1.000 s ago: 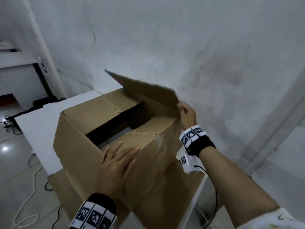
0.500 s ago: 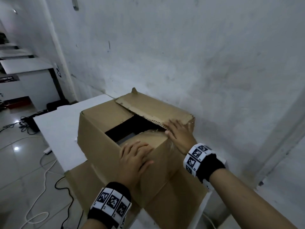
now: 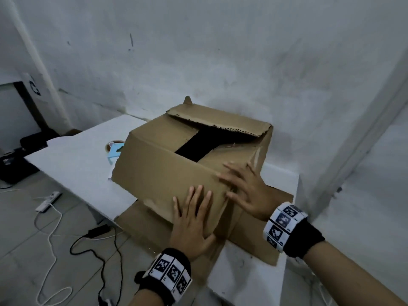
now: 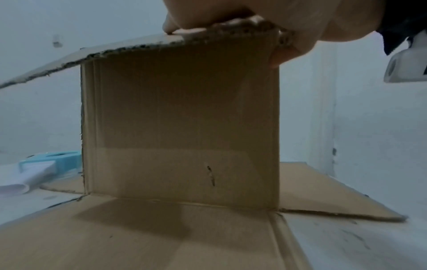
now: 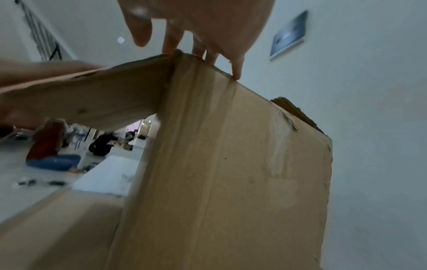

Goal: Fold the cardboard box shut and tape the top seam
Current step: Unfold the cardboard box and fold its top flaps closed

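The brown cardboard box (image 3: 154, 168) stands on a white table (image 3: 77, 155), its top partly open with a dark gap (image 3: 209, 142). The far flap (image 3: 220, 122) lies folded down over the top. My left hand (image 3: 194, 208) holds the raised near flap, fingers straight on its outer face. In the left wrist view the thumb (image 4: 286, 51) hooks under the flap's torn edge above the box wall (image 4: 180, 127). My right hand (image 3: 234, 180) rests with spread fingers on the near right top corner. Its fingertips (image 5: 235, 71) touch the top edge there.
A tape roll (image 3: 113, 143) and a light blue dispenser (image 3: 113, 154) lie on the table left of the box. Bottom flaps (image 3: 265, 228) splay flat over the table's near edge. Cables and a power strip (image 3: 47, 200) lie on the floor. A wall stands close behind.
The far flap went from upright to folded down. My right hand left it and came to the near right corner. My left hand moved from the short flap to the near flap.
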The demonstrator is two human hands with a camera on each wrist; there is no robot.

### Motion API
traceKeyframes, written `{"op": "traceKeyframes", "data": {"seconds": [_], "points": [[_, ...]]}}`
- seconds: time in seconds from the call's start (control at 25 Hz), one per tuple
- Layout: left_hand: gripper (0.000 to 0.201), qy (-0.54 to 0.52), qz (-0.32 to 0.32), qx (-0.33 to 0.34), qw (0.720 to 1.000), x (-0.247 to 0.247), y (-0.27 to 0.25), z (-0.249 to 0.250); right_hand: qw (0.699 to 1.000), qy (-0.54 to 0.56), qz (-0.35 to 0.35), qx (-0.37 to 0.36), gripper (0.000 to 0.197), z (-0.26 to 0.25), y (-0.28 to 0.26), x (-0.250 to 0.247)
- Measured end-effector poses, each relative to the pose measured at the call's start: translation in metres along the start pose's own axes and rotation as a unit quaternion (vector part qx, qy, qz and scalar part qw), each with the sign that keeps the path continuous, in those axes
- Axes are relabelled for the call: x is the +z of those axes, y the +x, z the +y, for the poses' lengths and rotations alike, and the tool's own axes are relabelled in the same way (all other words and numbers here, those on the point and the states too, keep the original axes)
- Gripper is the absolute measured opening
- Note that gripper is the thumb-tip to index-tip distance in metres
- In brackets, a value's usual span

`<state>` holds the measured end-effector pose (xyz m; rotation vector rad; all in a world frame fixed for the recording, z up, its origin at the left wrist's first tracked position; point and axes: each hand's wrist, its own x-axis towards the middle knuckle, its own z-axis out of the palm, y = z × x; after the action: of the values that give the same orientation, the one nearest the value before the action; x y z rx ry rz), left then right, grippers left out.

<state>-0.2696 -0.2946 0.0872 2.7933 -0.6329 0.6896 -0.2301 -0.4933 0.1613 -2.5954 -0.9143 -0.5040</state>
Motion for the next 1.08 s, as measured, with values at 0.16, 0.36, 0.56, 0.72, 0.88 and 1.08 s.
{"op": "traceKeyframes", "data": {"seconds": [0.16,0.36,0.56,0.72,0.88,1.08], "points": [[0.081,-0.011,0.029,0.038,0.999,-0.027,-0.017,-0.017,0.974,-0.218,0.037,-0.052,0.053,-0.034,-0.014,0.022],[0.091,-0.057,0.092,0.055,0.993,-0.061,-0.03,-0.041,0.986,-0.117,0.078,0.094,0.045,-0.072,-0.006,0.017],[0.101,-0.187,0.144,-0.118,0.965,-0.094,0.004,-0.058,0.963,-0.045,0.191,0.187,0.045,-0.089,0.018,-0.007],[0.084,-0.16,-0.026,-0.03,0.986,-0.102,0.055,-0.075,0.903,0.002,0.283,0.322,0.038,-0.083,0.05,-0.026],[0.07,-0.118,-0.181,0.046,0.975,-0.095,0.097,-0.089,0.891,0.021,0.286,0.353,0.078,-0.071,0.073,-0.04],[0.073,-0.108,-0.239,0.053,0.963,-0.073,0.112,-0.095,0.894,-0.053,0.082,0.437,0.073,-0.034,0.084,-0.046]]}}
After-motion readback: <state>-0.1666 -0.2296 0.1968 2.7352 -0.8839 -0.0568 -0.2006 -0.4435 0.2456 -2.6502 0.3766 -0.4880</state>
